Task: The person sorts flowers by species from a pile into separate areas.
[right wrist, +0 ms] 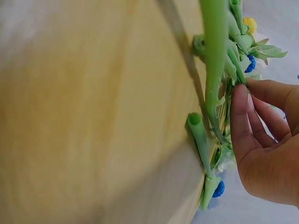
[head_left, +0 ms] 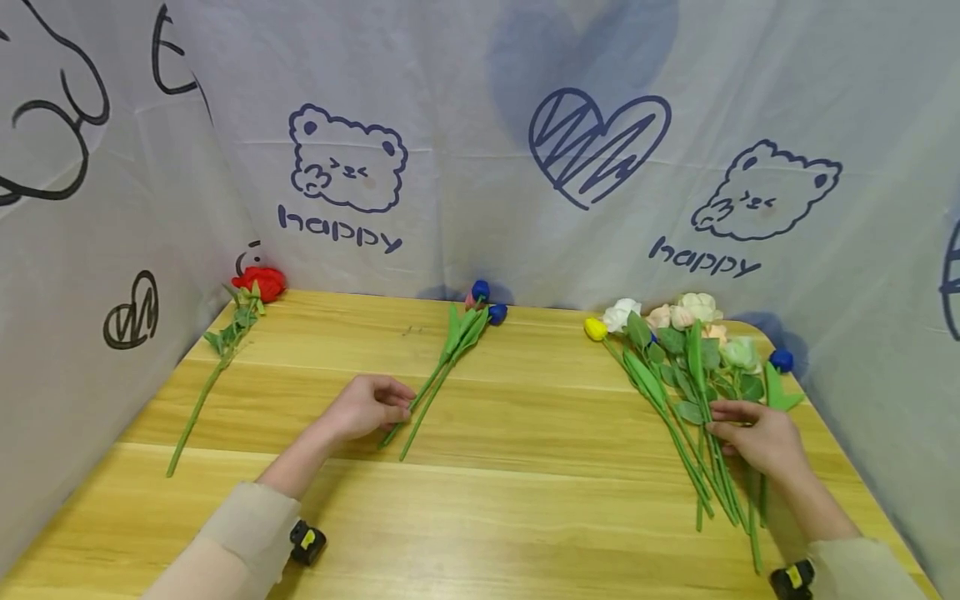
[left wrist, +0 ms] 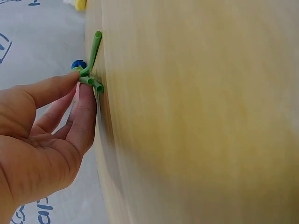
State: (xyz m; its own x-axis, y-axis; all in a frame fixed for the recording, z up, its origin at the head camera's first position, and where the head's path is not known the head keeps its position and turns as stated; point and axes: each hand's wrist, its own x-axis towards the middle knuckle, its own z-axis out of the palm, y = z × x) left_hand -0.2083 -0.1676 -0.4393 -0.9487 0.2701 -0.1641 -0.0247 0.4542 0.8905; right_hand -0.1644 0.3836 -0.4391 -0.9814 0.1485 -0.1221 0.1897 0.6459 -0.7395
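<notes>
My left hand (head_left: pixel 372 408) pinches the lower stems of a few tulips (head_left: pixel 457 337) lying mid-table, with two blue heads and a pink one partly hidden. In the left wrist view, thumb and fingertips meet on the green stems (left wrist: pixel 86 80), whose cut ends face the camera. On the right, my right hand (head_left: pixel 765 437) pinches a green flower stem (right wrist: pixel 237 65) in a spread of flowers. That pile holds a yellow tulip (head_left: pixel 596 329), a white rose (head_left: pixel 622 315), pale roses (head_left: pixel 699 306) and leafy stems. Which bloom belongs to the pinched stem cannot be told.
A single red rose (head_left: pixel 264 283) lies at the far left, its stem slanting toward the front. Near the right edge rests another blue tulip (head_left: pixel 781 360). White cloth walls (head_left: pixel 465 167) with drawings enclose the wooden table (head_left: pixel 525 517) at the back and sides.
</notes>
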